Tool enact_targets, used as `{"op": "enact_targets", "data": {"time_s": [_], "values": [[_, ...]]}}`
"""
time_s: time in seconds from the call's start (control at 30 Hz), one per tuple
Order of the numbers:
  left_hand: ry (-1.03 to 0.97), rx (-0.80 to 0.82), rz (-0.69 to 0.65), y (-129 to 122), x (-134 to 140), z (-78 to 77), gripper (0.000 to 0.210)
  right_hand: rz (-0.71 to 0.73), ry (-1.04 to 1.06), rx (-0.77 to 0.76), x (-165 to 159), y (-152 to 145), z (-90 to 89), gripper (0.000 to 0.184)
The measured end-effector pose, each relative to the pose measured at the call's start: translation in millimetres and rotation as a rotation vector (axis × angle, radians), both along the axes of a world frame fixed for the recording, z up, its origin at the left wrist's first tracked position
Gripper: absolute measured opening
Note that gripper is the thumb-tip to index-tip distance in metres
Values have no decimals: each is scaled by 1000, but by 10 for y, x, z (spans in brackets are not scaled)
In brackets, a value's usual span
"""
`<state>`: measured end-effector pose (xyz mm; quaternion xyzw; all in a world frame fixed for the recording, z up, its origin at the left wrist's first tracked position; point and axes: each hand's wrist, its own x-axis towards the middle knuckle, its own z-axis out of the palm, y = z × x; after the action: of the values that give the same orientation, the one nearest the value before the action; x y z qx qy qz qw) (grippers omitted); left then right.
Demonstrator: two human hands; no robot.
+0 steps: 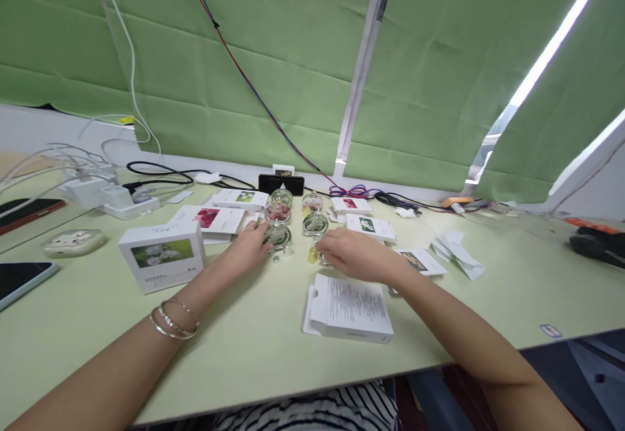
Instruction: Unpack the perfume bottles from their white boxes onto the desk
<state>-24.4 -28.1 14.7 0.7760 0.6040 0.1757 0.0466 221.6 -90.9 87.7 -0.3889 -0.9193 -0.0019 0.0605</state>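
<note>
My left hand (249, 247) reaches to a round, green-tinted perfume bottle (279, 235), its fingers curled against the bottle's left side. My right hand (347, 252) is closed over another glass perfume bottle (323, 260), which it mostly hides. A yellow cap (312, 254) stands just left of those fingers. Near the left bottle are a clear cap (288, 248) and a small silvery piece (276, 259). Behind the hands, more round bottles stand in two columns, among them a red one (278, 212) and a green one (315, 224).
A white flower-print box (163, 255) stands upright at left. An open white carton (351, 307) lies in front of my right hand. Several flat boxes flank the bottles. Crumpled paper (458, 253) lies at right. A dark phone (288, 184) leans behind. Chargers and cables (105, 193) crowd the left.
</note>
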Motion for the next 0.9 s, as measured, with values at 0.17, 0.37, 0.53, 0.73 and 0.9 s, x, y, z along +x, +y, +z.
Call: {"op": "enact_targets", "data": {"time_s": [0.17,0.37,0.53,0.73,0.9], "values": [[-66,71,-26,-55,63,41,58,-41,-157,-270,274,-350,-221,87],[-319,394,-384,-435,138,342,28,-154,138,-248,247,-466,-439,98],[-636,234,-640,-620,223,332,27,-237,671,-145,48,-433,-401,102],[-832,-82,-507,-593,298,240,69,-45,779,190,-291,-171,-436,123],[-953,-102,-430,-557,306,253,55,12,586,411,-350,-80,-581,112]]}}
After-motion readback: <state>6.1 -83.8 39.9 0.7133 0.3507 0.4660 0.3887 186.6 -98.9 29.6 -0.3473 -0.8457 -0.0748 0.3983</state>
